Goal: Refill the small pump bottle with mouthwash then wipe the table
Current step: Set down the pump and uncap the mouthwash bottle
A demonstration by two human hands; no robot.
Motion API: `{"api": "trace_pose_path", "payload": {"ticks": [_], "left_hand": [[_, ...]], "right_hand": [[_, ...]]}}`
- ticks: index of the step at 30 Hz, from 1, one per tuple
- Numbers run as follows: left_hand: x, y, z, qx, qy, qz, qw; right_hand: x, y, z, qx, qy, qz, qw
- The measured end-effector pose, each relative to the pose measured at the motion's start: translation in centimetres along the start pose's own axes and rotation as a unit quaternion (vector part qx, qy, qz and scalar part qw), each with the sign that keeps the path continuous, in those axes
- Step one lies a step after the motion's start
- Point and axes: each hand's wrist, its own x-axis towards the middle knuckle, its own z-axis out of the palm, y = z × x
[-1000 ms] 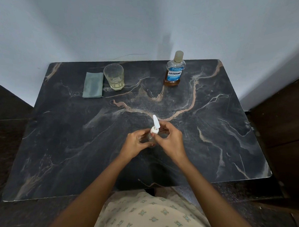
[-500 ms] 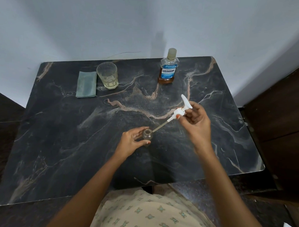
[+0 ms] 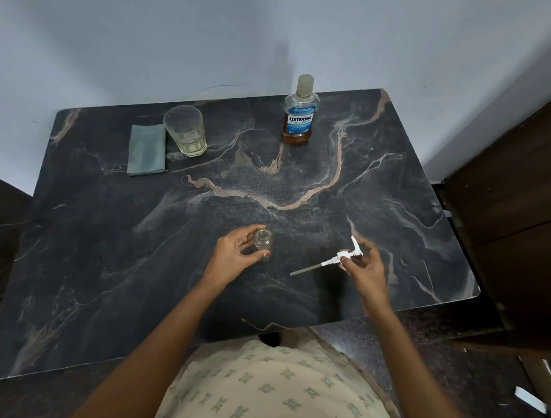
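Your left hand (image 3: 234, 254), frame centre, fingers curled round small bottle (image 3: 262, 240), upright, mouth open. Your right hand (image 3: 364, 269), right of centre, pinches pump (image 3: 345, 254); its tube points left, low over table (image 3: 394, 214). Mouthwash bottle (image 3: 300, 115) stands upper centre, capped, upright, beyond and between both hands, about equal reach. Likely next: put pump down, right hand fetches it. Glass (image 3: 185, 130), folded cloth (image 3: 146, 149) upper left.

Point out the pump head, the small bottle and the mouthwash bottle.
pump head (image 3: 349, 253), head view, on its white collar.
small bottle (image 3: 262, 241), head view, on its clear body.
mouthwash bottle (image 3: 299, 119), head view, on its blue label.
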Motion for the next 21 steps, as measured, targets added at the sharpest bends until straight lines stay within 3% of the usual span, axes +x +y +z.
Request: {"api": "trace_pose_path", "payload": {"ticks": [8, 21], "left_hand": [[-0.2, 0.0, 0.2, 0.023, 0.007, 0.018, 1.000], [-0.2, -0.3, 0.5, 0.059, 0.009, 0.032, 0.998]], "right_hand": [[0.5, 1.9, 0.7, -0.086, 0.068, 0.032, 0.993], [-0.4, 1.8, 0.8, -0.142, 0.099, -0.001, 0.985]]}}
